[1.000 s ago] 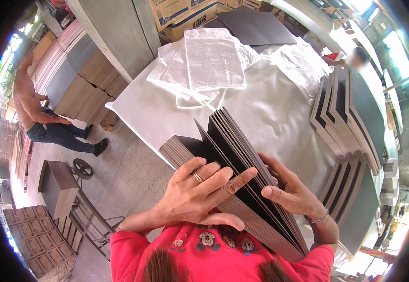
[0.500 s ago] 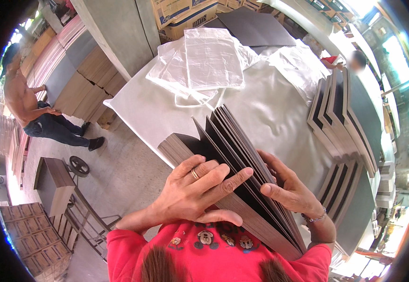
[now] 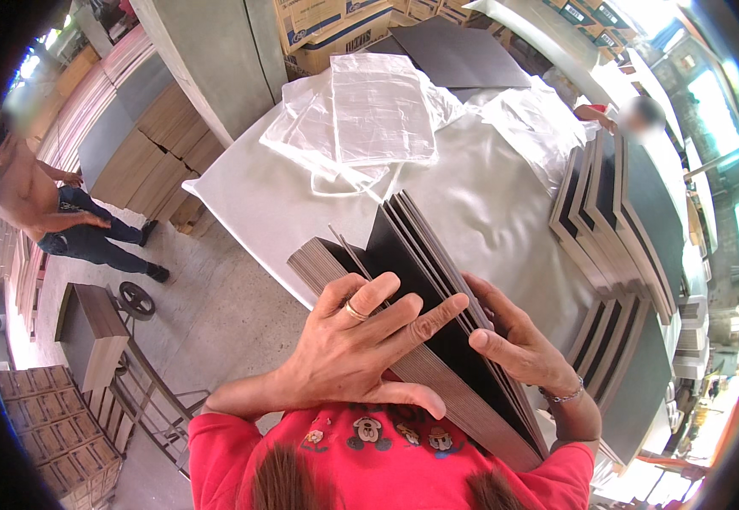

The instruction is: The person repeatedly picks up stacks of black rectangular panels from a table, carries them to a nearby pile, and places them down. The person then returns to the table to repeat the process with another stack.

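White sheeting covers the table [image 3: 488,212], clear bags [image 3: 382,110] at twelve o'clock. Near six, the stack of dark boards [image 3: 420,280] stands on edge — left hand [image 3: 344,357] splayed flat steadying it, right hand [image 3: 514,344] fingers parting sheets, not clenched.

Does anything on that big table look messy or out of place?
Only the clear plastic bags: they lie crumpled and overlapping at the far end of the white table. The dark boards under both hands are fanned apart, and the side stacks sit staggered.
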Available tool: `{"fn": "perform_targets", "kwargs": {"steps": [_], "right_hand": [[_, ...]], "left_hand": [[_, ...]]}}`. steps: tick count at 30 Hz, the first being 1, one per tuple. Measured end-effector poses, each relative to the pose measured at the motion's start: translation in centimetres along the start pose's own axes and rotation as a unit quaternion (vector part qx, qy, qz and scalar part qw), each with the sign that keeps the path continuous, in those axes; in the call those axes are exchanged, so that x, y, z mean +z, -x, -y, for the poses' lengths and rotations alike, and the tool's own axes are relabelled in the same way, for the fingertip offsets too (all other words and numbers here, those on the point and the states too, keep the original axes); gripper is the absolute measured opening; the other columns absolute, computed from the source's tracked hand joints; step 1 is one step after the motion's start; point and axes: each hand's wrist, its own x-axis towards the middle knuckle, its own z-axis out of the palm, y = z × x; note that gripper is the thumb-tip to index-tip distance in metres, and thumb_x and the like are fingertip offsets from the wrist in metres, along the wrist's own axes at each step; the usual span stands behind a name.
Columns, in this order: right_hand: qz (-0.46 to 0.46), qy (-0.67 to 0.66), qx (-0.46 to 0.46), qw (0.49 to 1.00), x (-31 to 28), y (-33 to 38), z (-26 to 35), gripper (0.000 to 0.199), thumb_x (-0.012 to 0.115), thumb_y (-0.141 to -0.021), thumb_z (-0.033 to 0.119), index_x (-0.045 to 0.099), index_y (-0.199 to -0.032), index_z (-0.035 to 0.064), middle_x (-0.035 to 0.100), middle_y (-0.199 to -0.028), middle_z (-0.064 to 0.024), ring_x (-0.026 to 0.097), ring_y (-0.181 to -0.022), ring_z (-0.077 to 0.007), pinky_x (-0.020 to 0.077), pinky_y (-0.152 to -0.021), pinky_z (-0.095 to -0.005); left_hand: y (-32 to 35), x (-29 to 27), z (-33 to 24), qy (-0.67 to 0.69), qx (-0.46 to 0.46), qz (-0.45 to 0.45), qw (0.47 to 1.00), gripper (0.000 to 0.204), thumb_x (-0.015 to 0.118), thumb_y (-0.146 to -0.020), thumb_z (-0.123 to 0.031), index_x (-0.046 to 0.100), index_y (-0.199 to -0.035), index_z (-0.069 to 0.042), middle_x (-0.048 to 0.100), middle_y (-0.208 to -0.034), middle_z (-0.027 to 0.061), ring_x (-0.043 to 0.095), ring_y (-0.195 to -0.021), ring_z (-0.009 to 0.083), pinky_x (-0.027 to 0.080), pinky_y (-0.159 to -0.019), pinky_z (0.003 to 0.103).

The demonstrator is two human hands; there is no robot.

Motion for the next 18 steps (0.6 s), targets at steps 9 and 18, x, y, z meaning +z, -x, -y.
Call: {"fn": "perform_targets", "kwargs": {"steps": [9, 18], "right_hand": [[-0.002, -0.018, 0.01, 1.0, -0.06, 0.04, -0.17, 0.076, 0.061, -0.09, 0.033, 0.022, -0.144, -0.0019, 0.036, -0.141, -0.0153, 0.033, -0.131, -0.0201, 0.0267, -0.108, -0.0335], [0.016, 0.004, -0.008, 1.0, -0.57, 0.05, -0.63, 0.067, 0.057, -0.093, 0.029, 0.021, -0.146, 0.0066, 0.041, -0.128, -0.0149, 0.047, -0.116, -0.02, 0.0414, -0.095, -0.032]], "left_hand": [[0.3, -0.21, -0.05, 0.003, -0.008, 0.012, 1.0, 0.085, 0.049, -0.068, -0.076, 0.056, -0.129, -0.017, 0.051, -0.094, -0.0024, 0.045, -0.097, 0.0175, 0.037, -0.089, 0.034], [0.52, -0.2, 0.24, 0.027, -0.013, 0.017, 0.999, 0.081, 0.053, -0.069, -0.073, 0.058, -0.126, -0.017, 0.051, -0.098, -0.0011, 0.046, -0.1, 0.0189, 0.038, -0.089, 0.034]]}}
